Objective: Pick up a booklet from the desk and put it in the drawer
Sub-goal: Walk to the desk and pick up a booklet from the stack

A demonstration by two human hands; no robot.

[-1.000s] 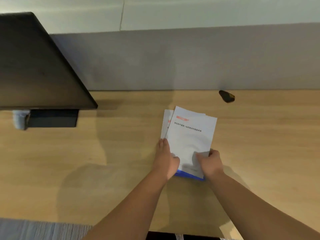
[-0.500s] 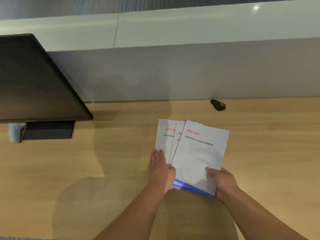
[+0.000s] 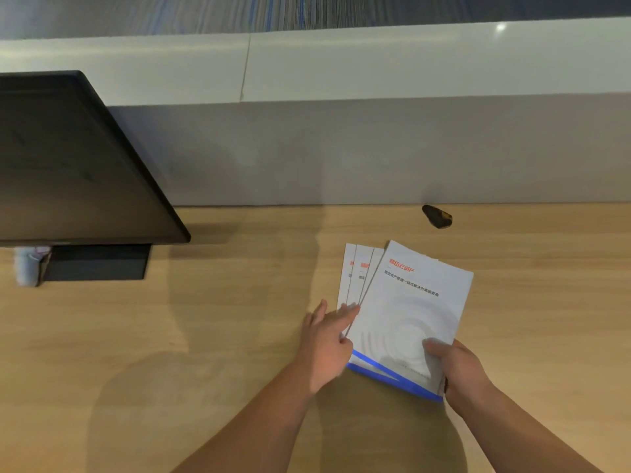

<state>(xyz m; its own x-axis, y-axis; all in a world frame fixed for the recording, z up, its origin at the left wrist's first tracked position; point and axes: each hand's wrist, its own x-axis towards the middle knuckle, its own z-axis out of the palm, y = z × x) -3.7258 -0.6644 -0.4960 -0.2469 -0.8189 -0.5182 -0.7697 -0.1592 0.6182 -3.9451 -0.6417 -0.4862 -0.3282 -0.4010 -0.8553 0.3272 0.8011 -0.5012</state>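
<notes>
Monitor (image 3: 68, 158): it is standing at the far left of the tabletop (image 3: 205, 336) and is leaning over its dark base (image 3: 99, 262), so the working space in the middle is remaining free.

Left hand (image 3: 326, 346): it is lying flat on the left part of the lower booklets (image 3: 355, 278), the fingers spread a little and stretched, not pinching anything. I think it is pressing them down so that they are not sliding with the top one.

Lower booklets: they are lying fanned on the tabletop, each one showing a narrow strip at the left, which is making the top copy easy to separate.

Top booklet (image 3: 415, 308): it is resting over the fan, turned a little clockwise, its blue lower edge toward the person.

Right hand (image 3: 457, 365): it is pinching the lower right corner of the top booklet, thumb on the cover and the other fingers under it, probably for lifting only this one.

Small dark object (image 3: 437, 216): it is lying well apart near the back panel; I cannot tell what it is.

Drawer: it is not showing in this view.
</notes>
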